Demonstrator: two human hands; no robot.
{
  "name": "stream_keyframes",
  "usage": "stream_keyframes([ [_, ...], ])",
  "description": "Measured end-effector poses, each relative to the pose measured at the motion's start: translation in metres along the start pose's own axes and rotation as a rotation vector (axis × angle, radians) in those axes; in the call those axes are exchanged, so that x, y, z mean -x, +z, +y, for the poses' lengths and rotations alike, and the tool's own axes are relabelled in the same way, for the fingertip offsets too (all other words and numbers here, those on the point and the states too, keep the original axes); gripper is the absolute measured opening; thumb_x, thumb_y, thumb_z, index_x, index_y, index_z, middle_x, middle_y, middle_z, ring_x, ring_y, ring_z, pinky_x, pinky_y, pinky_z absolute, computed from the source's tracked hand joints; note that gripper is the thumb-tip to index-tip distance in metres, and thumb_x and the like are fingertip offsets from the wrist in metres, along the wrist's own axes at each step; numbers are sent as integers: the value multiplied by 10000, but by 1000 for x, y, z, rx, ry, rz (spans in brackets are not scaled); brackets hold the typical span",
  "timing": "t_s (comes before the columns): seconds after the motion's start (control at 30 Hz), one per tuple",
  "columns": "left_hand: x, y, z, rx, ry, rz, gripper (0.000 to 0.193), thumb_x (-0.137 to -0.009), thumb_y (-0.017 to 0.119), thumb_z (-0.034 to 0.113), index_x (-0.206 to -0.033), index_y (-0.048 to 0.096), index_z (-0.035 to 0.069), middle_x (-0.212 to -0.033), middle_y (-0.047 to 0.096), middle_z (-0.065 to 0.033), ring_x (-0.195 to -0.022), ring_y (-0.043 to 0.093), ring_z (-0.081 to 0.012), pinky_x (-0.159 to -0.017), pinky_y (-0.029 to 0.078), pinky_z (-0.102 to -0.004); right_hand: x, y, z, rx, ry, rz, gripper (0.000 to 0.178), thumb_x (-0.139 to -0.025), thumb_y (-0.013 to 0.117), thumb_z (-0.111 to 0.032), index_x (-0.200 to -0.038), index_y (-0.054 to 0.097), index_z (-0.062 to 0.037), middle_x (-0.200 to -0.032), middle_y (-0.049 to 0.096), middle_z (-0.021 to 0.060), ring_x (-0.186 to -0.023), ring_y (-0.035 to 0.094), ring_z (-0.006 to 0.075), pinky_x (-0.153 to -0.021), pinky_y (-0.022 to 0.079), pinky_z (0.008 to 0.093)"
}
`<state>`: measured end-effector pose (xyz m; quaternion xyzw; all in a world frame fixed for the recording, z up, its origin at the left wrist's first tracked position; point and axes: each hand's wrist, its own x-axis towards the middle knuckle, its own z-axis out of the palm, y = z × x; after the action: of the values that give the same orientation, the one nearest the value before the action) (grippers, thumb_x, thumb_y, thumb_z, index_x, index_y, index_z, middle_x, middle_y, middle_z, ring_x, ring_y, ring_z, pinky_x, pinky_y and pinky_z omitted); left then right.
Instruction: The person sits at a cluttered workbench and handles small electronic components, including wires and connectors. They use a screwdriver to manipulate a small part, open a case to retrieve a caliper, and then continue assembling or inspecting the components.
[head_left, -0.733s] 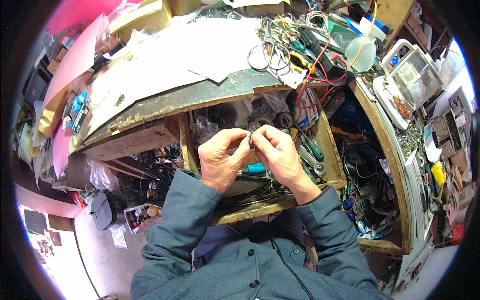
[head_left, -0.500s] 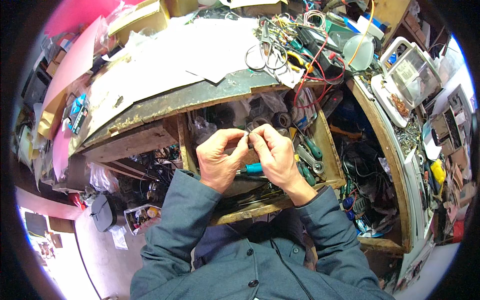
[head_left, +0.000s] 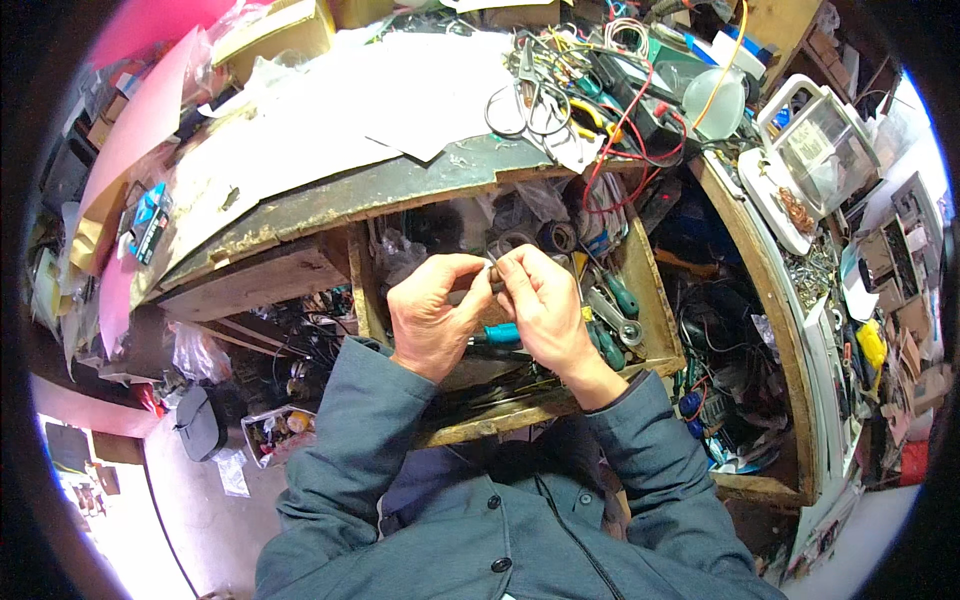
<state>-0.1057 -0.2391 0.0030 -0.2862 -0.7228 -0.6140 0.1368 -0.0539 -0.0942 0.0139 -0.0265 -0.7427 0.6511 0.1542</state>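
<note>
My left hand (head_left: 433, 312) and my right hand (head_left: 547, 318) meet fingertip to fingertip above a pulled-out wooden drawer (head_left: 500, 418). Both pinch closed around something small between the thumbs and forefingers; it is too small and too covered to name. Below and between the hands lies a teal-handled screwdriver (head_left: 503, 334), partly hidden. To the right of my right hand, the drawer holds a metal wrench (head_left: 616, 318) and a green-handled tool (head_left: 623, 294). Behind the fingers are a dark tape roll (head_left: 558, 237) and clear plastic bags (head_left: 542, 203).
White paper sheets (head_left: 340, 110) cover the worktop beyond the drawer. At its right end lie scissors (head_left: 528, 92), red cables (head_left: 640, 130) and tangled wires. A clear-lidded white case (head_left: 815, 150) stands farther right. On the lower left sits a small box of odds and ends (head_left: 280, 437).
The whole scene has shifted slightly left in view. Both hands stay pinched together at the same spot over the drawer, with only slight finger movement.
</note>
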Motion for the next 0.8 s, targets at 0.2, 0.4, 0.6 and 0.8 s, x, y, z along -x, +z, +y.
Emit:
stream_keyframes([
  [0.2, -4, 0, 3, -42, 59, -9, 131, -849, 762, 22, -971, 721, -3, -878, 736, -111, -790, 726, -171, -715, 576, -290, -3, 1, 6, -210, 147, -44, 240, -1059, 533, -181, -890, 602, -25, -632, 496, -40, -563, 423, 37, -497, 342, 240],
  [0.4, -3, -3, 5, -49, 19, -27, 114, -866, 750, 11, -976, 727, -6, -881, 738, -86, -796, 708, -125, -724, 572, -266, -2, 2, 5, -153, 86, 73, 243, -1062, 535, -216, -897, 604, -51, -628, 490, -52, -546, 411, 29, -478, 333, 232],
  [0.6, -3, 0, 2, 94, -145, -53, 100, -911, 724, 27, -1003, 728, -13, -895, 743, -64, -802, 701, -107, -745, 575, -258, -4, -8, -2, -248, 167, 119, 266, -1064, 531, -270, -902, 595, -69, -630, 483, -66, -529, 397, 18, -463, 299, 213],
  [0.8, -7, -7, -5, 550, -408, -107, 142, -961, 693, 66, -1072, 711, -22, -953, 737, -64, -863, 698, -120, -805, 577, -262, -8, -1, -5, -109, -17, 21, 113, -965, 673, -92, -1027, 672, 3, -807, 704, 25, -735, 638, 72, -682, 521, 231],
])
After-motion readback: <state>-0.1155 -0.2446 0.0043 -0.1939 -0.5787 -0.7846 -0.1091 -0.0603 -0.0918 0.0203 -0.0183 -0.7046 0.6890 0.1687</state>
